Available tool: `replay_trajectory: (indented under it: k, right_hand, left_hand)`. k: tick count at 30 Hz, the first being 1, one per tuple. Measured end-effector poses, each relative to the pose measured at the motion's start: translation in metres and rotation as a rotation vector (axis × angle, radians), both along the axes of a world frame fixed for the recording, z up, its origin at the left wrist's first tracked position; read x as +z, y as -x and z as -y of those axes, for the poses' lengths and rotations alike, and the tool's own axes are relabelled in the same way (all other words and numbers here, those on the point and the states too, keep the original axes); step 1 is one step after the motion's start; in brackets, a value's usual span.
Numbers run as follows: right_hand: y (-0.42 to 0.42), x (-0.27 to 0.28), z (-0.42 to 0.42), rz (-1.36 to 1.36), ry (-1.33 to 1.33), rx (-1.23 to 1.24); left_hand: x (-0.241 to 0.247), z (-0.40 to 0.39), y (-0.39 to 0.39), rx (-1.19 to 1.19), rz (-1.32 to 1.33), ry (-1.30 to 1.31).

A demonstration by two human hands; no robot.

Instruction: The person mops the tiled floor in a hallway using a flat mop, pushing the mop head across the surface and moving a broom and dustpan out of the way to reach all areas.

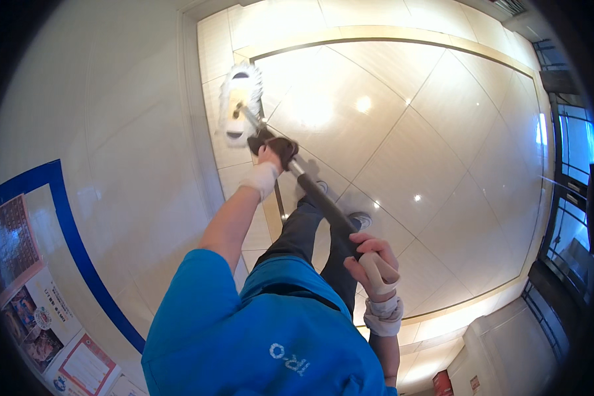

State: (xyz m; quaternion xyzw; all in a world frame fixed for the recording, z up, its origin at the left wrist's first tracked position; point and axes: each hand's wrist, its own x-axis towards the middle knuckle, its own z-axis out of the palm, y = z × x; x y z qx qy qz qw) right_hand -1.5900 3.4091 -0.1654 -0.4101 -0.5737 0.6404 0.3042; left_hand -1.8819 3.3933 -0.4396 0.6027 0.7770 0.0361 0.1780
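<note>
A flat dust mop with a white fringed head (241, 91) lies at the far left of the tiled floor, close to the wall. Its pole (326, 200) slants back towards me, with a dark sleeve along the upper part. My left hand (271, 157) grips the pole low down, at a dark brown piece (282, 147) that hides part of the shaft; what that piece is, I cannot tell. Around the pole's upper end, in front of my body, my right hand (374, 260) is closed. Pale wraps cover both wrists, and one crosses my right hand.
On the left runs a pale wall (128, 114) with a blue-framed notice board (76, 237). Glossy floor tiles (376, 138) reflect the lights, bordered by a dark strip. Dark-framed glass doors (571, 183) stand at the right. A red object (442, 383) shows at lower right.
</note>
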Motion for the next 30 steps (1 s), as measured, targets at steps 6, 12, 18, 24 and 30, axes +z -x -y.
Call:
replay_trajectory:
  k: [6, 12, 18, 24, 30]
  right_hand:
    - [-0.094, 0.017, 0.014, 0.11, 0.032, -0.099]
    - [-0.216, 0.089, 0.063, 0.345, 0.197, -0.721]
    - [-0.336, 0.163, 0.169, 0.855, -0.159, -0.85]
    - [-0.334, 0.185, 0.198, 0.739, -0.265, -1.14]
    - [-0.332, 0.181, 0.18, 0.642, -0.425, -0.985]
  left_hand:
    - [-0.014, 0.043, -0.103, -0.052, -0.146, 0.44]
    - [0.038, 0.0, -0.288, -0.494, 0.001, 0.382]
    - [0.058, 0.01, -0.506, -0.861, 0.204, 0.149]
    - [0.114, 0.008, -0.614, -1.043, 0.487, 0.057]
    - [0.127, -0.005, -0.621, -1.148, 0.474, 0.154]
